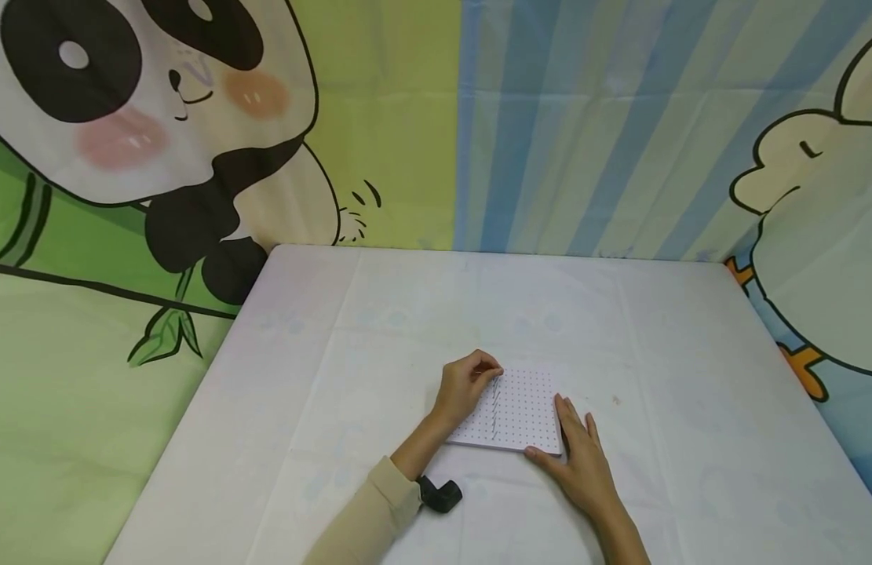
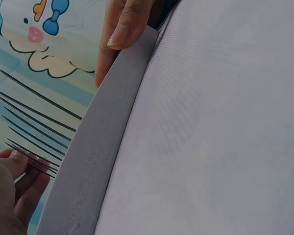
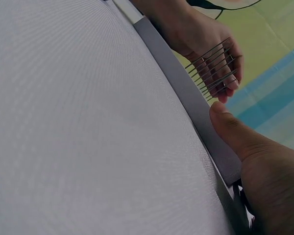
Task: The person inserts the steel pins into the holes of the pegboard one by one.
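Observation:
A white board [image 1: 530, 408] dotted with rows of small holes lies flat on the table. Thin dark metal pins [image 2: 36, 134] stand in a line across it, left of its middle, leaning slightly. At the far end of that line my left hand [image 1: 464, 388] pinches one pin between thumb and forefinger, above the board. In the right wrist view the upright pins partly cover the left fingers [image 3: 230, 81]. My right hand [image 1: 580, 463] rests at the board's near right corner, its thumb [image 3: 228, 122] against the front edge and its fingers straight along the right side.
A white cloth covers the table [image 1: 379, 314]. A black device [image 1: 441, 496] sits at the left wrist, just in front of the board. Behind the table hangs a printed curtain [image 1: 393, 125] with a panda and blue stripes.

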Available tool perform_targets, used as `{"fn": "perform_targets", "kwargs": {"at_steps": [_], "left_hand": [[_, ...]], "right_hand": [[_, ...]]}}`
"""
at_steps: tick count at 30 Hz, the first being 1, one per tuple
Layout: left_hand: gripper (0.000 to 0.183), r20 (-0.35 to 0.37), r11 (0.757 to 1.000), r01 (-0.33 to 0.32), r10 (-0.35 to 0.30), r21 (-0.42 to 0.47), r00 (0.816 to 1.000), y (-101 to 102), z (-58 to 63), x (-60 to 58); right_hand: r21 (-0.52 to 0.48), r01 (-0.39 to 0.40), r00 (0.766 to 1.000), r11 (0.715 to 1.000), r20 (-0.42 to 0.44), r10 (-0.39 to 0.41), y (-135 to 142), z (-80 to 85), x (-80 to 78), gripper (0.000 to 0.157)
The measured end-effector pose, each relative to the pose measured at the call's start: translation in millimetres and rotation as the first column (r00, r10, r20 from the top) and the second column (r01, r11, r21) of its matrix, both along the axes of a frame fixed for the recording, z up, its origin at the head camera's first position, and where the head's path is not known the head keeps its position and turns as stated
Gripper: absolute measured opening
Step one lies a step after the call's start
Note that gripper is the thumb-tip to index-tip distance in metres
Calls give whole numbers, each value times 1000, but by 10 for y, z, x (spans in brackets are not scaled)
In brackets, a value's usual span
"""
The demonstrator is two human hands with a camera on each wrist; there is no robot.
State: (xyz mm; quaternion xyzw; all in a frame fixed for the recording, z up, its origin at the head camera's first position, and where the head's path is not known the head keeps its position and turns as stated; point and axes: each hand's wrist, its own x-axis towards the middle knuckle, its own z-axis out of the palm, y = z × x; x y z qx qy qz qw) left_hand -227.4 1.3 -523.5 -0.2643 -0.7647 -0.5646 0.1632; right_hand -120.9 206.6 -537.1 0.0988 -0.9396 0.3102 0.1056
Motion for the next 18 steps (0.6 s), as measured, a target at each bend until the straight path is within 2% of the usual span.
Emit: {"fn": "perform_targets", "kwargs": {"at_steps": [5,9,14,18], "left_hand": [[7,-47,998,28,-30,-53,998,-7,9,29],[8,-69,995,31,-38,-97,997,-8,19,8],[8,-53,988,-1,-7,-153,999,-55,10,-8],[7,-8,991,-16,15,-133,1000,-121,-53,20]], "right_hand": [[2,1,1000,1000,-2,-1,13,12,29,99],[-1,-6,1000,1000,-3,6,29,16,7,98],[-12,-17,1000,1000,13,17,-10,-16,-30,98],[-18,-18,999,1000,45,19,-65,-78,-39,99]]}}
